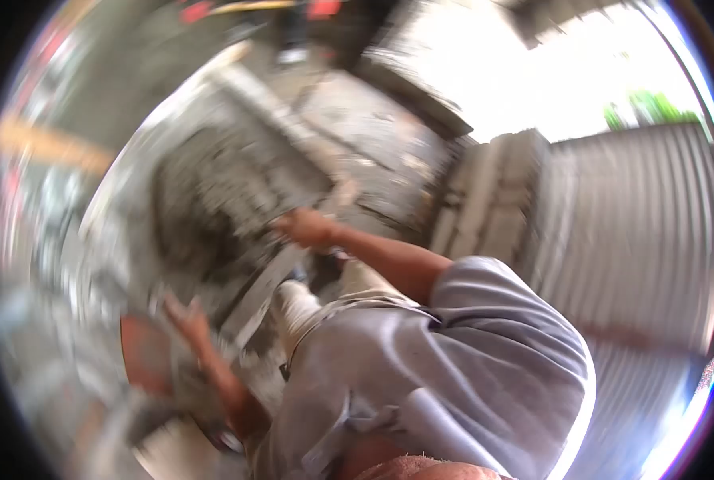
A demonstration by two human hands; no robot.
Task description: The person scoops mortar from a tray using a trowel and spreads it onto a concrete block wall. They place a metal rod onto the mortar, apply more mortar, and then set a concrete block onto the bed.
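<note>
My right hand (305, 228) is closed at the near edge of a heap of wet grey mortar (221, 180). What it grips, if anything, is lost in blur. My left hand (185, 318) is held out lower down with its fingers apart, holding nothing I can see. Just beside it is an orange-brown flat piece (145, 356), which my fingers do not appear to grip. The mortar lies in a wide, shallow mixing tray (249, 92) with pale raised edges.
Corrugated sheeting (629, 240) stands on the right, alongside stacked grey blocks (485, 200). A wooden plank (53, 146) lies at the left. My legs (297, 308) are close to the tray's near edge. Blurred clutter covers the left side.
</note>
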